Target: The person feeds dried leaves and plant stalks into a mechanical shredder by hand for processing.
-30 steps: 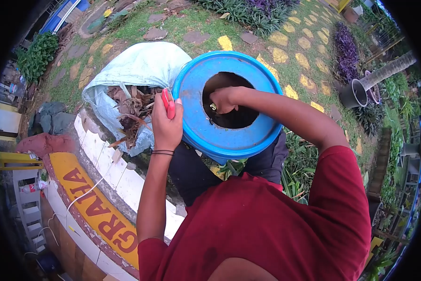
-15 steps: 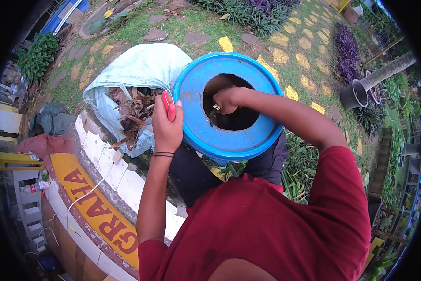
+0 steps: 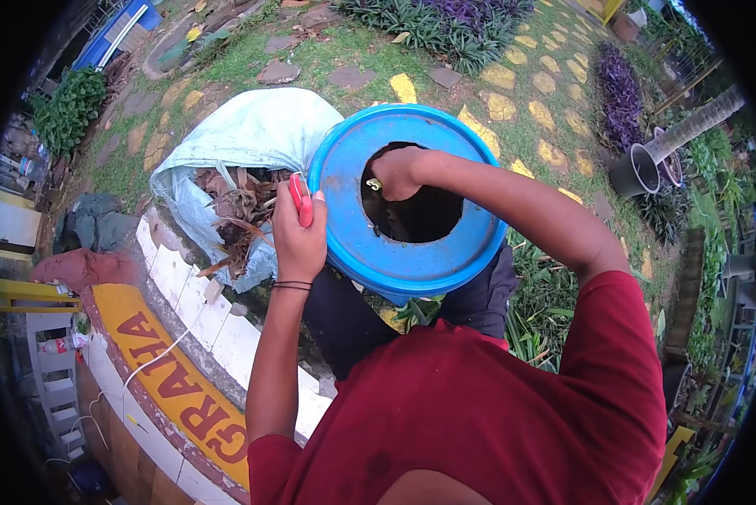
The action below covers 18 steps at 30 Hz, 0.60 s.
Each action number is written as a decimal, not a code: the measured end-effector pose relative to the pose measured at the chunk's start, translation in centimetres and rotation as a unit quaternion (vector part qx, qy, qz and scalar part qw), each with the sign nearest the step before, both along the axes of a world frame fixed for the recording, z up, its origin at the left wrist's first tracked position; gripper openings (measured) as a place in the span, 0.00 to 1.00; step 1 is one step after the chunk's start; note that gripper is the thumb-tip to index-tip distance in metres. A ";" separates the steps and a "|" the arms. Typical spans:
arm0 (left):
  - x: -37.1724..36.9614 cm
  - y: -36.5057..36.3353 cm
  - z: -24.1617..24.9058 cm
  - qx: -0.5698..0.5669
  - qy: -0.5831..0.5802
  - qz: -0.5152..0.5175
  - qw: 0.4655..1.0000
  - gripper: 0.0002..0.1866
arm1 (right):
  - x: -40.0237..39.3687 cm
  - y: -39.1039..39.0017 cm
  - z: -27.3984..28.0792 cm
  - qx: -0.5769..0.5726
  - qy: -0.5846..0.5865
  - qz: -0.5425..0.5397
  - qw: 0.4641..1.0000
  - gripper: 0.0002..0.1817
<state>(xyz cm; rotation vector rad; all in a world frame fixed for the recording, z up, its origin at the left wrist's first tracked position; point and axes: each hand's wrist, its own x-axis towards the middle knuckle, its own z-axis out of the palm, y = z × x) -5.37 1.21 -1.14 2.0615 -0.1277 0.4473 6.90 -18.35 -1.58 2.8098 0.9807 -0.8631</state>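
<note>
My left hand (image 3: pixel 299 244) is closed around red-handled pruning shears (image 3: pixel 300 200), held upright beside the drum's left rim; their blades are hidden. My right hand (image 3: pixel 400 174) reaches into the round hole cut in the lid of a blue plastic drum (image 3: pixel 348 227). Its fingers are curled around a small pale yellowish stalk end (image 3: pixel 374 183), and the rest of that piece is out of sight. The drum stands between my knees, its inside dark. Left of it, a pale woven sack (image 3: pixel 252 126) lies with its mouth open, showing dry brown leaves (image 3: pixel 242 210).
A white-tiled ledge (image 3: pixel 197 290) and a yellow sign with red letters (image 3: pixel 172 370) curve along the left. A white cable (image 3: pixel 163 353) crosses them. Yellow stepping stones (image 3: pixel 502 107) run through grass ahead. A dark pot (image 3: pixel 635 171) stands at right beside a trunk.
My right hand has moved a little left in the hole, with the pale stalk end. The drum appears slightly lower in view. My left hand keeps hold of the shears.
</note>
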 end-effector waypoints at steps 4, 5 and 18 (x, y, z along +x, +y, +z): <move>-0.1 0.0 0.2 -0.015 0.002 0.006 1.000 0.11 | 1.3 0.5 -4.5 -0.032 0.047 0.029 0.998 0.14; -0.1 0.0 0.2 -0.016 0.000 0.007 1.000 0.11 | 1.1 0.5 -5.2 -0.014 0.043 0.027 0.999 0.14; -0.1 0.2 -0.2 -0.010 0.010 0.006 1.000 0.11 | 0.3 0.2 0.2 -0.007 0.038 0.027 0.999 0.17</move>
